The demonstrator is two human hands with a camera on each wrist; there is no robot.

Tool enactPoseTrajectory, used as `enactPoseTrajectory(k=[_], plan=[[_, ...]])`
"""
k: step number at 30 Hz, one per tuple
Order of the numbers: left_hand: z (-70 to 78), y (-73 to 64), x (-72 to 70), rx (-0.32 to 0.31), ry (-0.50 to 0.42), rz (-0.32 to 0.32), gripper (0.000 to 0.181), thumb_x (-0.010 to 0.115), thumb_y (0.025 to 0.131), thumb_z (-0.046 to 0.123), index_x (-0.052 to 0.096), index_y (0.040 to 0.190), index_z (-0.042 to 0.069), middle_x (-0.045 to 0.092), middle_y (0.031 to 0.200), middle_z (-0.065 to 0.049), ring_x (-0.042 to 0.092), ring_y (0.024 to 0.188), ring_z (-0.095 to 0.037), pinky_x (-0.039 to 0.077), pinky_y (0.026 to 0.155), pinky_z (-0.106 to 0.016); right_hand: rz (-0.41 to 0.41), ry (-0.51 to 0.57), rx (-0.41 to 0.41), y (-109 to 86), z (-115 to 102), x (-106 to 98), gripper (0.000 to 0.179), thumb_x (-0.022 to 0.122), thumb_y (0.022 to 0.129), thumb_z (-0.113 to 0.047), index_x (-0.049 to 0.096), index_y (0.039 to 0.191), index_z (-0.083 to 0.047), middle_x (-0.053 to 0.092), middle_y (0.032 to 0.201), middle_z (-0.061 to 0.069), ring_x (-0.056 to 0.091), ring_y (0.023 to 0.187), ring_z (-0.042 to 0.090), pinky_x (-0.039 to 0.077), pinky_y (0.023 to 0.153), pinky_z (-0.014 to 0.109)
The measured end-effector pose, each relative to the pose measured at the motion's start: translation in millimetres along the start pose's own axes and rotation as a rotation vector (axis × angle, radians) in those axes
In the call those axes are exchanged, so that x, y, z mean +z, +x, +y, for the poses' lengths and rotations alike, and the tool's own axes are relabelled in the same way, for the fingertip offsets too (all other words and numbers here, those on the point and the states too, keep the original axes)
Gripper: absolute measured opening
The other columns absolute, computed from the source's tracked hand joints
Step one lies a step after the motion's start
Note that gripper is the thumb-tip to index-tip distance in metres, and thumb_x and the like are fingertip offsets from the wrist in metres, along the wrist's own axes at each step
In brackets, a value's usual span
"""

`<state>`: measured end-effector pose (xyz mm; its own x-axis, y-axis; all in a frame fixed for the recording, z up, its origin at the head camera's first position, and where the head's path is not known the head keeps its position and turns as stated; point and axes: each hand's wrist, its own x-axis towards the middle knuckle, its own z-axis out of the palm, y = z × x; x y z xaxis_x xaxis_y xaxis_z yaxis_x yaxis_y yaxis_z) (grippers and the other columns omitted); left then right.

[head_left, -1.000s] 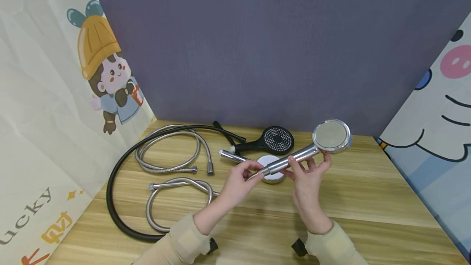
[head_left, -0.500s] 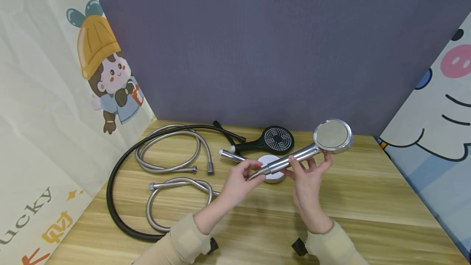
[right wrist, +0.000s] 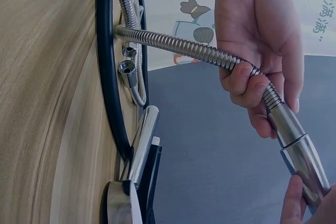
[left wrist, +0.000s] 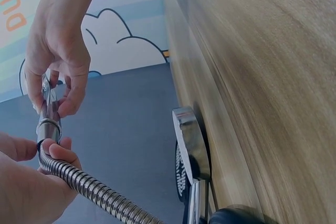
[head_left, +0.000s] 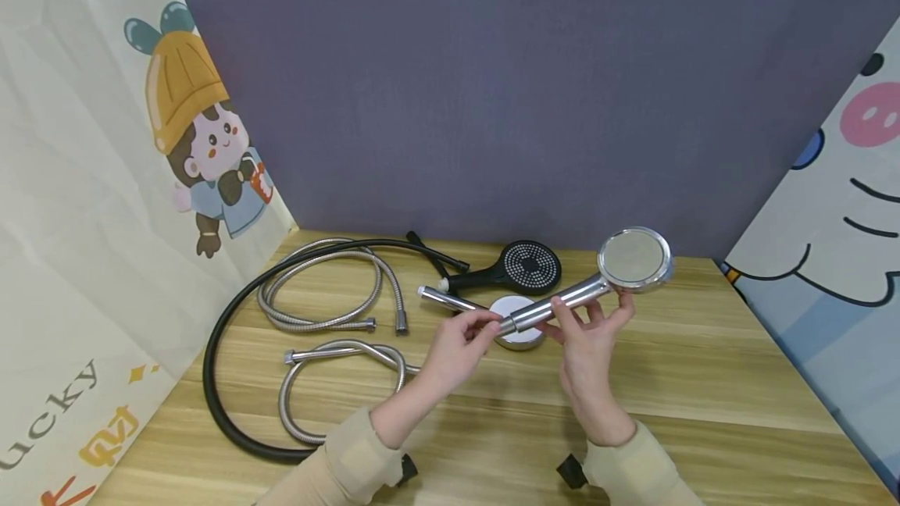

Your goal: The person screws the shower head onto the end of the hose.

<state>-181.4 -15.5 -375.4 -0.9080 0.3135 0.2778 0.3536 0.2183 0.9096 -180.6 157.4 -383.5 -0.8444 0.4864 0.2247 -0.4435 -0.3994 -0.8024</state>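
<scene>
My right hand (head_left: pixel 591 354) grips the handle of a chrome shower head (head_left: pixel 562 304), whose round face tilts up toward the head camera above the table. At the handle's lower end my left hand (head_left: pixel 455 350) pinches the end of a ribbed metal shower hose (left wrist: pixel 100 188). In the right wrist view the hose's smooth end fitting (right wrist: pixel 287 124) sits in line with the handle, right at its end. The hose runs under the left fingers and down to the table. Behind the hands lies a second chrome shower head (head_left: pixel 444 297) with a white back.
A black shower head (head_left: pixel 532 268) lies at the back near the grey wall panel (head_left: pixel 450 100). To the left, a black hose (head_left: pixel 211 358) loops round a coiled metal hose (head_left: pixel 267 303). Printed cloth (head_left: pixel 77 178) bounds the table's left side.
The left fingers have shifted slightly along the hose end, closer to the handle, and now cover its ribbed part in the head view. The right hand and shower head stay in place.
</scene>
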Motion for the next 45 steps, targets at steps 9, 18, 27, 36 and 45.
enactPoseTrajectory(k=[9,18,27,36,45], plan=[[-14.0,2.9,3.7,0.028,-0.008,0.022,0.018,0.061,0.091,0.01,0.066,0.106,0.002,0.068,0.088,-0.011,0.048,0.06,-0.003,0.042,0.051,-0.016,-0.001,0.005,0.0,-0.1,0,0,0.086,0.063,0.084,0.008,0.011,0.14,-0.032,0.044,0.112,0.017,0.063,0.082,0.021,0.057,0.063,0.041],[-11.4,1.5,4.1,0.031,-0.034,0.036,0.019,0.065,0.088,0.008,0.066,0.105,0.0,0.069,0.097,-0.013,0.05,0.061,-0.008,0.04,0.052,-0.015,-0.001,0.005,-0.003,-0.2,0,0,0.086,0.063,0.084,0.009,0.012,0.14,-0.031,0.044,0.113,0.02,0.063,0.082,0.022,0.056,0.063,0.042],[14.5,-6.5,-3.2,0.035,-0.061,0.037,0.021,0.068,0.084,0.002,0.064,0.103,-0.004,0.068,0.098,-0.018,0.048,0.059,-0.007,0.039,0.052,-0.014,-0.002,0.002,-0.005,-0.2,0,0,0.086,0.064,0.084,0.008,0.011,0.14,-0.031,0.046,0.109,0.014,0.063,0.082,0.022,0.056,0.063,0.042],[16.7,-7.3,-3.9,0.015,-0.073,0.044,0.024,0.07,0.081,-0.001,0.063,0.103,-0.006,0.067,0.098,-0.019,0.049,0.06,-0.009,0.038,0.052,-0.013,0.001,0.0,-0.006,-0.4,0,1,0.086,0.063,0.084,0.009,0.011,0.14,-0.031,0.046,0.108,0.013,0.063,0.08,0.021,0.056,0.063,0.042],[-22.0,3.9,5.1,0.002,-0.041,0.041,0.032,0.075,0.08,0.017,0.064,0.108,0.005,0.069,0.098,-0.01,0.054,0.063,-0.005,0.044,0.053,-0.017,-0.008,0.007,-0.006,-0.7,-1,1,0.086,0.063,0.084,0.008,0.012,0.14,-0.031,0.046,0.108,0.013,0.063,0.081,0.021,0.057,0.063,0.042]])
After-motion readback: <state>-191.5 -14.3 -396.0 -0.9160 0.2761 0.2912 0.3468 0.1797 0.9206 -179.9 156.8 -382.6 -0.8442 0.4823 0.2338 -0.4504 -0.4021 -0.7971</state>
